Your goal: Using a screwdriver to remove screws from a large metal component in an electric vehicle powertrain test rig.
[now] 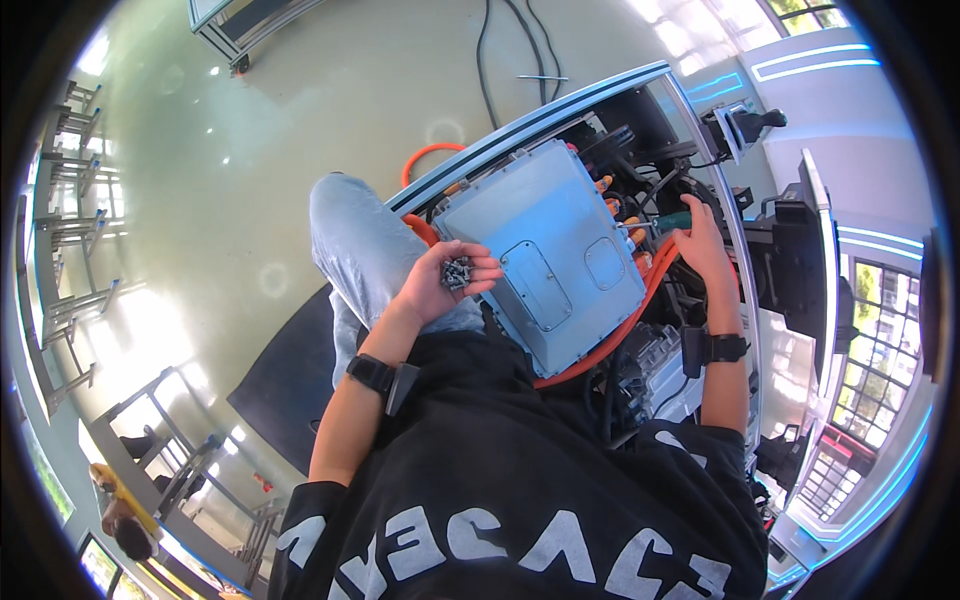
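My left hand (434, 288) is palm up and cupped, holding a small pile of metal screws (457, 273) beside the near-left side of a large silver-grey metal box (545, 240). The box has bolted cover plates on its top. My right hand (701, 243) grips a screwdriver (674, 221) by its dark green handle. Its thin shaft points left at the orange connectors (636, 234) along the right side of the box. Whether the tip touches a screw is too small to tell.
A thick orange cable (640, 310) curves round the box's right and near edges. An aluminium frame (540, 115) surrounds the box, with dark cables and metal parts on the right. A monitor (815, 220) stands beyond it. Another person (130, 515) is far off at lower left.
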`<state>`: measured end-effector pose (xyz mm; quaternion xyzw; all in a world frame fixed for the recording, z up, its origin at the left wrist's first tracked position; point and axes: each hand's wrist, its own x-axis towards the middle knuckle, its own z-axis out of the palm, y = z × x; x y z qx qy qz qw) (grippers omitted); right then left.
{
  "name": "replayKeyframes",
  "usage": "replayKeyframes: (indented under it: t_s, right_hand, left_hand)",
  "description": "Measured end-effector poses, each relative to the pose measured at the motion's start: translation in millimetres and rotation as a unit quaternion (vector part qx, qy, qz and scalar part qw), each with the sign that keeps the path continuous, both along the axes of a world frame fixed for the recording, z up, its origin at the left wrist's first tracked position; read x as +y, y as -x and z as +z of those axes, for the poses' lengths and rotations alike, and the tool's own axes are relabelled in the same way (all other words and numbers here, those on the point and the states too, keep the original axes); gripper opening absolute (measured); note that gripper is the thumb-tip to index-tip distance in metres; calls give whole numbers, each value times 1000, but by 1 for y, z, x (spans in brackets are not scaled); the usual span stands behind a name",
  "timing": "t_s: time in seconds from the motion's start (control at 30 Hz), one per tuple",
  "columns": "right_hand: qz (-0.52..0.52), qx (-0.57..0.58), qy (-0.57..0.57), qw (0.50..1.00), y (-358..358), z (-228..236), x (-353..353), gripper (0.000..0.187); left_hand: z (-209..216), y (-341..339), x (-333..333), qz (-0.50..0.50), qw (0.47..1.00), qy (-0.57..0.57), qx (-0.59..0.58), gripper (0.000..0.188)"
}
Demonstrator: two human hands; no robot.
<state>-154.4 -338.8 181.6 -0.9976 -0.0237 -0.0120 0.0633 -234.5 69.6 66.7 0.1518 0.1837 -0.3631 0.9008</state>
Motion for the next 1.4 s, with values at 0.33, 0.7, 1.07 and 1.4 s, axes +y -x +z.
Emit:
replayKeyframes:
  t_s: [0.33,0.7,1.07,1.4]
  right_hand:
    - [21,-5,-53,998,-6,3,-2,34]
    - [31,34,-32,998,-4,13,1,28]
    - [-53,82,5,995,-9,21,7,36]
    - [-170,127,17,977,-9,10,1,49]
  left_hand:
    - [3,1,2,-1,1000,-8,-23,40]
    - [1,1,2,-2,1000,-7,-17,41]
    - [1,0,1,-1,1000,-1,-16,41]
    - [2,1,1,-5,1000,-1,-17,40]
